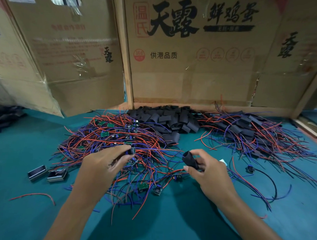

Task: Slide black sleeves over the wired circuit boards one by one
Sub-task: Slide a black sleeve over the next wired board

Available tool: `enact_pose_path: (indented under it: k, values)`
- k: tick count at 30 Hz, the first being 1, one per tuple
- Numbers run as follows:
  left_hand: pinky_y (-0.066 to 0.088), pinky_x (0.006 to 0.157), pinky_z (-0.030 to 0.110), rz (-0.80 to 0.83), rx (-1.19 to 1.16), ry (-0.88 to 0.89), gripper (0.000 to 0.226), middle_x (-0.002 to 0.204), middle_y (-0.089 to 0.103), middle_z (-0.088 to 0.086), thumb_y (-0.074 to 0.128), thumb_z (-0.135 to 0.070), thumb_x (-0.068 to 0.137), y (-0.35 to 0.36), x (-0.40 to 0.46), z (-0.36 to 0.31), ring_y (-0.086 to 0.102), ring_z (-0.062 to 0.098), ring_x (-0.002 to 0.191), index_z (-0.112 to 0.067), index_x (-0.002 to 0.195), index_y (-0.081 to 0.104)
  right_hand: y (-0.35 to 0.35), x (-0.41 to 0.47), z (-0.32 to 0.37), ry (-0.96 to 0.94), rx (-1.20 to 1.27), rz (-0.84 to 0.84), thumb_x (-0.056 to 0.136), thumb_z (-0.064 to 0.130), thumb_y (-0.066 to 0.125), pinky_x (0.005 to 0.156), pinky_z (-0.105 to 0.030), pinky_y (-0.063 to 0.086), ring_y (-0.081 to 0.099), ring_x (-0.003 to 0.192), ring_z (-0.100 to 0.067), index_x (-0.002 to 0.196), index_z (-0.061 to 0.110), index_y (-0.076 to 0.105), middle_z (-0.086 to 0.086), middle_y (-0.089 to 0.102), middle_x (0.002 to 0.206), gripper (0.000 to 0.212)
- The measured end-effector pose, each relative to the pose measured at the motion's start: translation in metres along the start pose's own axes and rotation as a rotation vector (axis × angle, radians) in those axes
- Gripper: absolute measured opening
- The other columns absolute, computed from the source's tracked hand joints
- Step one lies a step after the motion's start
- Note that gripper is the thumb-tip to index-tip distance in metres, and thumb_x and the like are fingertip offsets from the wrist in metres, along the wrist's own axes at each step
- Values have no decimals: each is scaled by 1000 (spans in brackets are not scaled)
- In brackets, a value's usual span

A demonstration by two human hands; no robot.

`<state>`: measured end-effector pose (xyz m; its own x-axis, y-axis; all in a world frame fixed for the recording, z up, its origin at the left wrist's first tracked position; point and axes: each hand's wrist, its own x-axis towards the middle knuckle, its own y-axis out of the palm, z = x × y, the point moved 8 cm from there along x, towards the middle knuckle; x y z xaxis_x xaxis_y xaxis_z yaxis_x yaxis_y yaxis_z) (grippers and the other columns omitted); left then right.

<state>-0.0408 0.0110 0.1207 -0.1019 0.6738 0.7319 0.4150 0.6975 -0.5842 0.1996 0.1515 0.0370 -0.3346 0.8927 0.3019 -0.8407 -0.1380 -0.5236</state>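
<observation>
your right hand [206,168] pinches a black sleeve [189,159], mouth toward the left | your left hand [106,161] pinches a circuit board [132,151] at the wire tangle's [117,136] edge | heads up: neighbour wires could drag along, or leads snag the sleeve's lip | spare sleeve pile [168,120] behind, done ones [247,130] far right

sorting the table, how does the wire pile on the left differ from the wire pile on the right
The left pile shows bare green circuit boards among its wires; the right pile shows black sleeves among its wires and no green boards that I can make out. The left hand reaches into the left pile's near edge, pinching a small board; neither hand touches the right pile. Both are tangles of red and blue wires on the green table.
</observation>
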Motion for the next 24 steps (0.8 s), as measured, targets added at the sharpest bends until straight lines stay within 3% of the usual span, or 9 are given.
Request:
enact_pose_path:
  k: [8,13,17,24]
  values:
    - [53,68,28,26,7,-2,25,89,75,-4,71,-22,80,2,-1,0,68,5,72,-9,100,78,-1,-1,3,-12,-21,-16,76,20,81,72,-15,52,66,75,3,92,46,58,22,71,79,39]
    - [53,65,30,58,36,37,28,87,76,-2,69,-28,83,6,-1,-6,70,13,67,-8,101,78,-2,-2,6,-14,-28,-24,77,22,80,72,-14,51,66,78,5,94,47,57,31,68,84,38]
    - [53,68,29,76,33,48,38,90,76,-2,56,-38,87,7,0,-7,71,12,69,-10,101,78,-3,-3,6,-5,-52,-25,78,23,80,74,-19,52,66,79,5,96,47,56,33,66,84,39]
    - [53,69,25,115,17,72,37,94,74,-6,55,-38,89,11,-3,-11,69,9,74,-12,104,77,-9,-5,10,-19,-163,-79,79,27,78,72,-30,51,58,67,-2,105,40,56,20,70,82,37]
